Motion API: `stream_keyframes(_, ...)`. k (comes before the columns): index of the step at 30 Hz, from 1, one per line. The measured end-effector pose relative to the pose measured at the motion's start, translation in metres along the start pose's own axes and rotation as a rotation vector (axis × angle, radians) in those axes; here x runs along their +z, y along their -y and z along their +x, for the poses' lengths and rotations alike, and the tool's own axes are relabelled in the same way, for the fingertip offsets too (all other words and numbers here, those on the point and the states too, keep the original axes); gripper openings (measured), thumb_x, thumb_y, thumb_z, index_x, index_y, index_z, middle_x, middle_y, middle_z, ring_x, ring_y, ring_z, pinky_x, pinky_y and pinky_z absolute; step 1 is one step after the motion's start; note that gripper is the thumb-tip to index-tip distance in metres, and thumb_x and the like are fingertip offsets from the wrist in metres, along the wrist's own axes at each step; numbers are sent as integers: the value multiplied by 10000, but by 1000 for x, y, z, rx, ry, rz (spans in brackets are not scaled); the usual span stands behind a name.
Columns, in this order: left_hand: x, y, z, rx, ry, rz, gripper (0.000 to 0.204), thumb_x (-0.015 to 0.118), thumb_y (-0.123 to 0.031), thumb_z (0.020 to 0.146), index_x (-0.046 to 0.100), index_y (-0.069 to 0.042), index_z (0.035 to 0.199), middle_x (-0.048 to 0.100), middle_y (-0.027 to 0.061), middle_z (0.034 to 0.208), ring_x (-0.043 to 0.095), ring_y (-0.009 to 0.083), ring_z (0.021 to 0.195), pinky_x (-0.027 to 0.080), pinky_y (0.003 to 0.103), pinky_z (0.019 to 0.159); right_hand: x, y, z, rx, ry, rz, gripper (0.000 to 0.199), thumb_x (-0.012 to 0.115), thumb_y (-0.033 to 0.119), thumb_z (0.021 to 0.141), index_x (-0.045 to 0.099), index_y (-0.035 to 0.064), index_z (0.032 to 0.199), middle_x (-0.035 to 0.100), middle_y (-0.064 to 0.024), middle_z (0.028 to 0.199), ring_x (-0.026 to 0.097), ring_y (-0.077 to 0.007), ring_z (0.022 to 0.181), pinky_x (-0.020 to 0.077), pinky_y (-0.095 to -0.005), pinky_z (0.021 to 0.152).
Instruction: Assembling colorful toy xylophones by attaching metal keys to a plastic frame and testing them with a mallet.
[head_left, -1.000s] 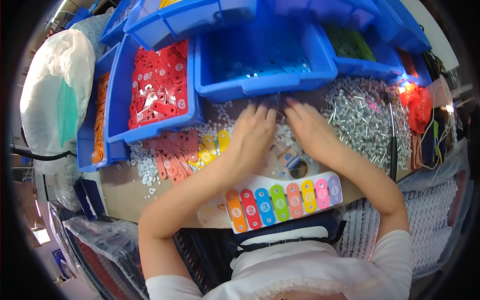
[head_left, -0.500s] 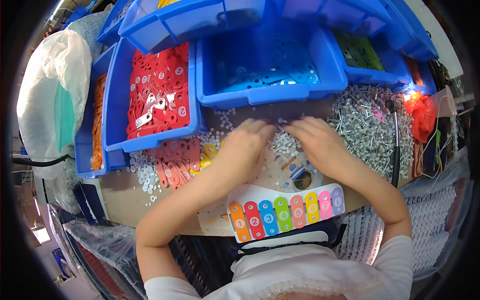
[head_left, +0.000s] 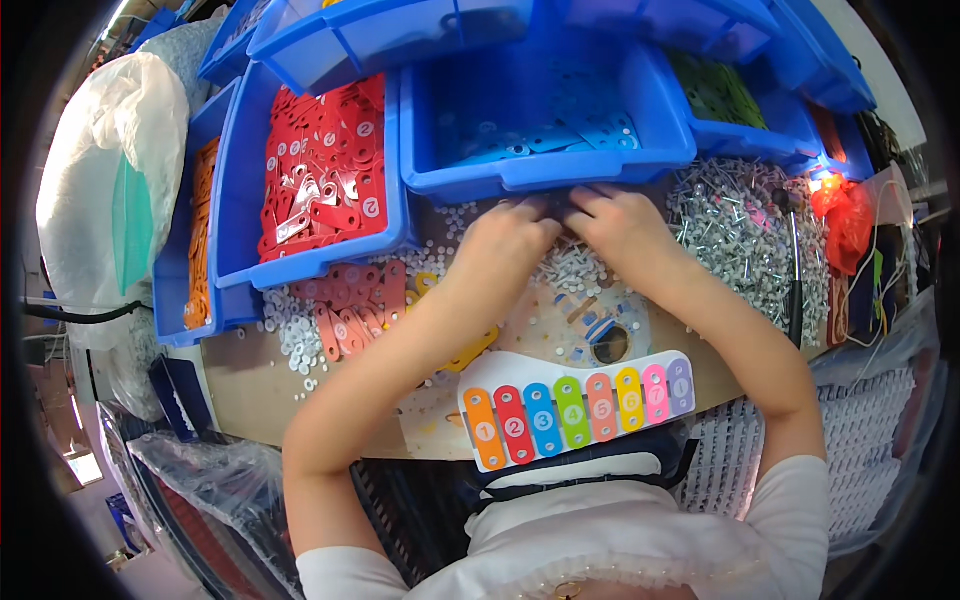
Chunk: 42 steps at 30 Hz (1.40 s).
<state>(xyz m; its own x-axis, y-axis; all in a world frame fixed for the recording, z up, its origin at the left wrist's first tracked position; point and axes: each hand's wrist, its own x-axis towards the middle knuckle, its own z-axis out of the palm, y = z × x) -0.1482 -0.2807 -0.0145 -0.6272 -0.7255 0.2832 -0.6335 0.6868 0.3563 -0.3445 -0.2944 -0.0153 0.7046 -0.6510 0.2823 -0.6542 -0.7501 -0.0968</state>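
"What's closest?"

"One white xylophone board (head_left: pixel 573 412) at the near edge, eight bars across it, each a different colour. Call that the clock's centre."

"And beyond?"

"Salmon bars (head_left: pixel 328 335) at ten o'clock, overlapping too much to count. At twelve, small white pieces (head_left: pixel 578 268), dozens at least."

"The hands?"

"Two, also towards twelve: left hand (head_left: pixel 505 245) and right hand (head_left: pixel 625 235), fingers curled and brought close together. I can't tell whether they touch, or whether either grips anything; the fingertips are hidden."

"Which step, then?"

"Fine fingertip work on small parts, I'd judge. The next move calls for a careful pinch, one hand steadying the other."

"Further off?"

"Between one and two, one heap of metal fasteners (head_left: pixel 740 240), uncountable, and one black-handled tool (head_left: pixel 795 310). Farthest, three bins: red bars (head_left: pixel 330 150) before eleven, blue bars (head_left: pixel 570 138) at twelve, green bars (head_left: pixel 705 90) at one."
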Motion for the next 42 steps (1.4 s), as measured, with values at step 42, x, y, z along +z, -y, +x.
stream_keyframes(42,-80,-84,-140,-351,26,-239,222,680,-82,809,703,-80,1030,686,46,1019,622,195,961,417,351,851,-48,134,-42,-111,-44,437,237,712,98,757,668,16,975,672,-71,993,608,-237,913,452,-359,820)
